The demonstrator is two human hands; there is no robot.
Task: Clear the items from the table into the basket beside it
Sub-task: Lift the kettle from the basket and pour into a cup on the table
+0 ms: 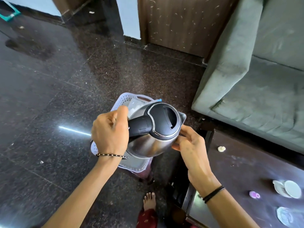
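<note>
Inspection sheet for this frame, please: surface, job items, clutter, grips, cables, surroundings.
Surface: dark table at lower right, smudged.
Job's things: steel kettle with black lid, held tilted over the white perforated basket on the floor; a clear bag lies in the basket. On the table: white cup and saucer, small purple item, clear plate, small cream piece.
Clutter: white specks on the floor.
Grips: left hand wraps the kettle handle; right hand steadies the body below the spout.
Cables: nothing seen.
Surroundings: grey sofa behind the table, wooden door, dark polished floor, bare foot.
</note>
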